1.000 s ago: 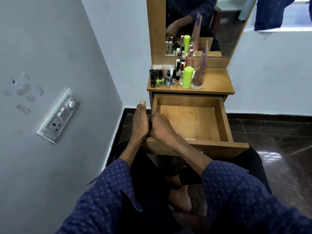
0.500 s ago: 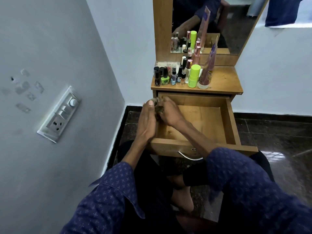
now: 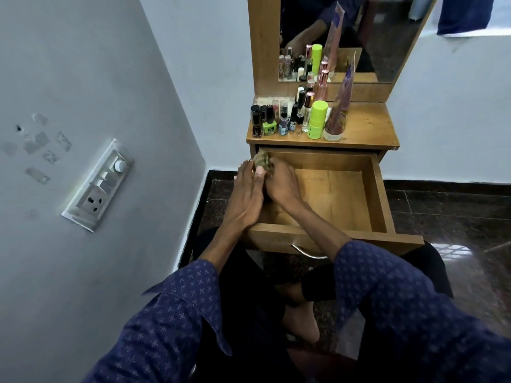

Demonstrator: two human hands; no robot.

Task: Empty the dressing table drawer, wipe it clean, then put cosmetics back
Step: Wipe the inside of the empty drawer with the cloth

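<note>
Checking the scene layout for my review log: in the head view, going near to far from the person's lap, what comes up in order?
Blue sleeves → drawer handle → drawer front panel → both hands, left hand and right hand, on a crumpled cloth → cosmetics row on the tabletop → mirror.

A white switchboard with a round dial and a socket sits on the grey wall at nine o'clock. Dark polished floor tiles spread at three o'clock. A blue cloth hangs at one o'clock.
</note>
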